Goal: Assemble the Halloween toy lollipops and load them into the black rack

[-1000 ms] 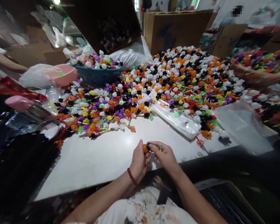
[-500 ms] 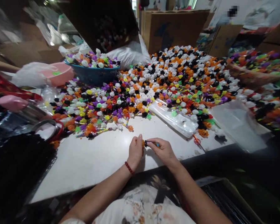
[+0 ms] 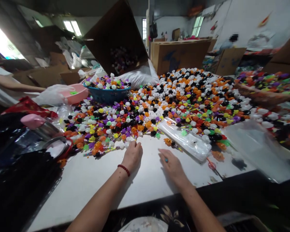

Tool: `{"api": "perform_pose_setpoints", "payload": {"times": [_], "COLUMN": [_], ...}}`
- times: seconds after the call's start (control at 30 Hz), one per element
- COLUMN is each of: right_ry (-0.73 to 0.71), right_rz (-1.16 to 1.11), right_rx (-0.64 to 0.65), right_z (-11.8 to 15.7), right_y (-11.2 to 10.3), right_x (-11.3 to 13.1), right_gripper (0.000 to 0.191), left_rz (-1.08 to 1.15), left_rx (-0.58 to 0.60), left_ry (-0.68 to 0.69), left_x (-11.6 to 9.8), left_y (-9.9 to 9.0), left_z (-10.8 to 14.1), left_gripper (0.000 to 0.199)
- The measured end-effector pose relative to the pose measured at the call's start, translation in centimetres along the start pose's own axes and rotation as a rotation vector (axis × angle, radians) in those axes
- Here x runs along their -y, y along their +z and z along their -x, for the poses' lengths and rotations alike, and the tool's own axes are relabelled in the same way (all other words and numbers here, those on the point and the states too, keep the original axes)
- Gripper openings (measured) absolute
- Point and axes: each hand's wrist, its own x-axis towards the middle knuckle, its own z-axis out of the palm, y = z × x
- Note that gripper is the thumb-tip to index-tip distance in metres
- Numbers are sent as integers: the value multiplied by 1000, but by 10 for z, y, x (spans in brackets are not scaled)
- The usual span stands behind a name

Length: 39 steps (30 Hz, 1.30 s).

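Your right hand is curled around a blue-tipped piece, inward of the surface's near edge. Your left hand is at the toy pile; grip unclear. Risk: overlapping sticks could snag, dragging neighbours loose.

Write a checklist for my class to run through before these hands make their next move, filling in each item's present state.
1. Left hand at the near edge of the colourful pile: ok.
2. Left hand gripping a piece: cannot tell; its fingers hide it.
3. Right hand holding something: ok; a blue tip shows at its fingers.
4. Clear plastic bags free of loose pieces: not ok; a green piece lies on them.
5. Blue basin upright: ok.
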Motion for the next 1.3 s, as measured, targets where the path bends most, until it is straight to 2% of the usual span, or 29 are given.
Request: {"api": "perform_pose_setpoints", "payload": {"times": [0.1, 0.2, 0.33, 0.43, 0.53, 0.6, 0.67, 0.73, 0.8, 0.9, 0.97, 1.03, 1.17, 1.23, 1.3], "right_ry": [53, 56, 150, 207, 239, 331, 433, 484, 496, 503, 500, 492, 479, 443, 381], "right_rz": [-86, -60, -101, -269, -468, -553, -599, -628, -647, -622, -596, -594, -624, -618, -595], "right_rx": [71, 101, 161, 151, 84, 58, 55, 46, 52, 95, 74, 33, 28, 37, 50], "right_z": [-2, -12, -26, -32, -34, -33, -30, -25, -21, -16, -15, -17, -22, -24, -22], "right_y": [33, 61, 77, 75, 68, 63, 58, 54, 48, 36, 25, 13, -9, -16, -19], "right_x": [3, -7, -13, -7, -4, -6, -10, -13, -12, -5, 3, 10, 26, 32, 36], "right_gripper": [43, 47, 52, 54, 46, 41, 42, 55, 69, 63, 54, 49, 47, 44, 39], "left_rz": [-46, -18, 118, 407, 745, 671, 452, 276, 241, 301, 342, 532, 1196, 1332, 1352], "left_rx": [-17, -14, -22, -34, -63, -181, -284, -252, -177, -148, -170, -166, 43, 124, 173], "left_ry": [-1, -25, -86, -139, -173, -177, -166, -113, -59, -20, -6, -27, -158, -204, -229], "left_x": [-3, -2, -5, -22, -37, -34, -20, 0, 17, 28, 26, 20, 0, -8, -15], "left_y": [6, 9, 5, 0, -4, -5, -4, -1, 3, 4, 0, -7, -25, -32, -37], "left_z": [-4, -7, -9, -9, -20, -39, -65, -93, -114, -126, -117, -98, -42, -16, 3], "left_gripper": [17, 17, 12, 19, 28, 28, 27, 33, 30, 23, 27, 34, 38, 33, 28]}}
